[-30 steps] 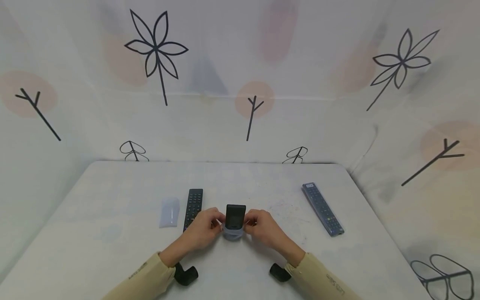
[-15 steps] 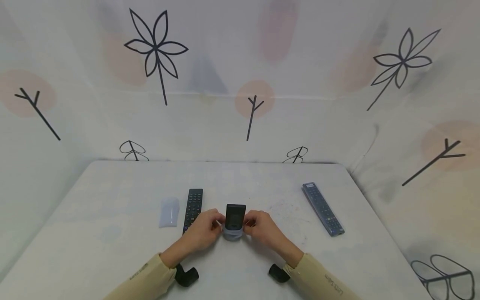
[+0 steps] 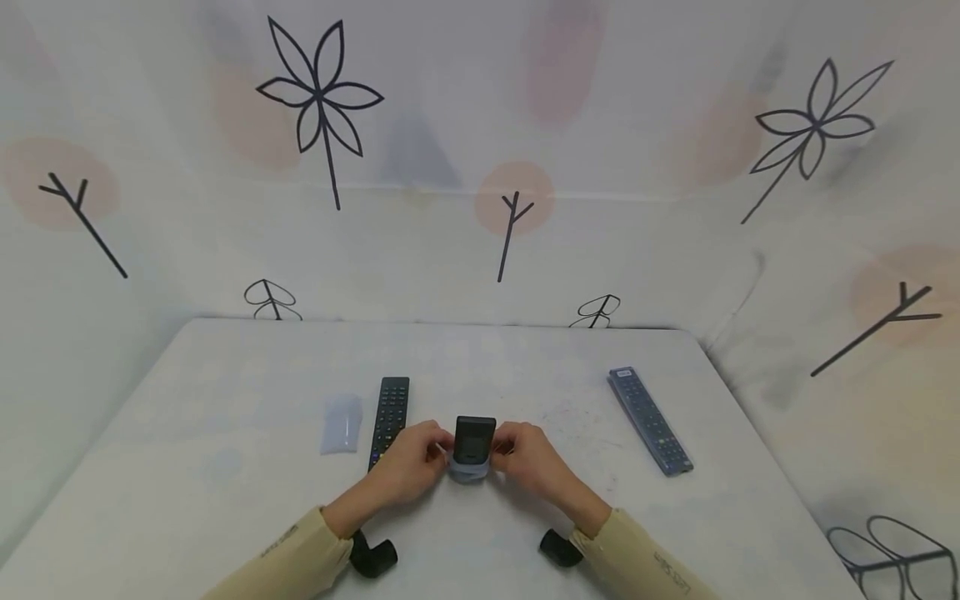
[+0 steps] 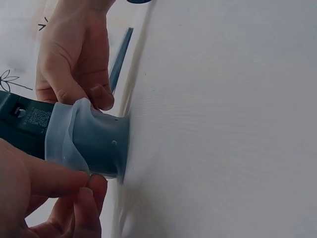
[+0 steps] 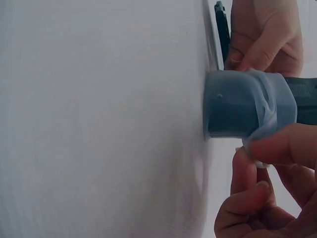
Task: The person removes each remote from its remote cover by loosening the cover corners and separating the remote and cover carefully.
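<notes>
A dark remote control (image 3: 475, 440) stands on end on the table, its lower end inside a translucent silicone cover (image 3: 469, 473). The cover (image 4: 62, 131) is bunched and folded back around the remote in the left wrist view. My left hand (image 3: 412, 458) pinches the cover's edge on the left side between thumb and fingers. On the opposite side my right hand (image 3: 527, 457) pinches the same folded edge, and its fingertips (image 5: 265, 148) show at the fold in the right wrist view. A small printed code shows on the remote's face in the left wrist view.
A black remote (image 3: 390, 417) lies just beyond my left hand, beside a translucent pale pouch-like piece (image 3: 342, 423). Farther right lies a bluish covered remote (image 3: 650, 421). All rest on the white table (image 3: 225, 533), with a patterned cloth wall behind.
The upright remote's top edge sits slightly lower than before, while both hands keep their pinch on the cover. The head view has shifted slightly.
</notes>
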A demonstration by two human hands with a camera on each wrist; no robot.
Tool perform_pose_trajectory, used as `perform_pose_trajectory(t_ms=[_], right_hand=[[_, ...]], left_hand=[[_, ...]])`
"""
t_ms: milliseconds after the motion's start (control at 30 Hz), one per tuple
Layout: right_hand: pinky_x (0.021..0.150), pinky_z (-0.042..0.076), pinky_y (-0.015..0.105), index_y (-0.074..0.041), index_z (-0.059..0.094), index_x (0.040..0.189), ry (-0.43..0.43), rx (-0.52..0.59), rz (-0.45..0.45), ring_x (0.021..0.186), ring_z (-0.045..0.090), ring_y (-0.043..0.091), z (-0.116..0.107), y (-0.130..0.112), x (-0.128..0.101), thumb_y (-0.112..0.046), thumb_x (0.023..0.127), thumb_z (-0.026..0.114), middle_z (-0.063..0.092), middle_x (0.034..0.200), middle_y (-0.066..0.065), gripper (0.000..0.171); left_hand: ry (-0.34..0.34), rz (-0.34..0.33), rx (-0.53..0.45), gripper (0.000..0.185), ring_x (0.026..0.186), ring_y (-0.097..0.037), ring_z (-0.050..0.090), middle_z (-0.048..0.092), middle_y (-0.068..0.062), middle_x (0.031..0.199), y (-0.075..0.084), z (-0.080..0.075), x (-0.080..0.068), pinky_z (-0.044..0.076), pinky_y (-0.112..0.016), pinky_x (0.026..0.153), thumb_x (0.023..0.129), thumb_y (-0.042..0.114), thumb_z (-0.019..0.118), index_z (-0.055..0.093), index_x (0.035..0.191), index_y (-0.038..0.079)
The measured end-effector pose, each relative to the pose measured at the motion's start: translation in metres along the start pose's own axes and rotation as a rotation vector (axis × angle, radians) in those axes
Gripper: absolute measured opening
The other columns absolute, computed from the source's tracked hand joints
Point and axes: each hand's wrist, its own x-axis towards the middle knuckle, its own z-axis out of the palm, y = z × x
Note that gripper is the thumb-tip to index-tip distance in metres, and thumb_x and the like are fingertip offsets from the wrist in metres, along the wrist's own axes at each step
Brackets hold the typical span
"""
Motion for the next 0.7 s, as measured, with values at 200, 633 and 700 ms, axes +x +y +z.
perform_pose_trajectory(t_ms=[200, 633, 700], right_hand=[[0.063, 0.049, 0.028, -0.003, 0.075, 0.091, 0.052, 0.014, -0.022, 0.075, 0.057, 0.015, 0.0024, 0.0001, -0.0019, 0.007, 0.084, 0.070, 0.067, 0.084, -0.001, 0.013], [0.062, 0.047, 0.027, -0.002, 0.074, 0.091, 0.090, 0.041, -0.019, 0.072, 0.054, 0.014, 0.0004, 0.0010, -0.0035, 0.006, 0.083, 0.069, 0.066, 0.080, 0.000, 0.012], [0.063, 0.047, 0.027, -0.002, 0.074, 0.092, 0.086, 0.042, -0.022, 0.073, 0.055, 0.014, 0.0006, 0.0025, -0.0040, 0.006, 0.082, 0.069, 0.066, 0.082, 0.000, 0.014]], left_hand=[[-0.036, 0.009, -0.044, 0.028, 0.087, -0.013, 0.060, 0.065, 0.000, 0.098, -0.0025, -0.0033, -0.0015, 0.052, -0.030, 0.076, 0.084, -0.007, 0.062, 0.073, 0.108, 0.003], [-0.057, -0.005, -0.094, 0.026, 0.082, -0.010, 0.061, 0.063, 0.008, 0.094, 0.0019, -0.0037, 0.0046, 0.052, -0.026, 0.068, 0.081, 0.025, 0.084, 0.076, 0.103, 0.011], [-0.052, -0.008, -0.083, 0.025, 0.082, -0.010, 0.060, 0.063, 0.009, 0.093, 0.0008, -0.0021, 0.0041, 0.052, -0.026, 0.068, 0.081, 0.025, 0.084, 0.077, 0.101, 0.012]])
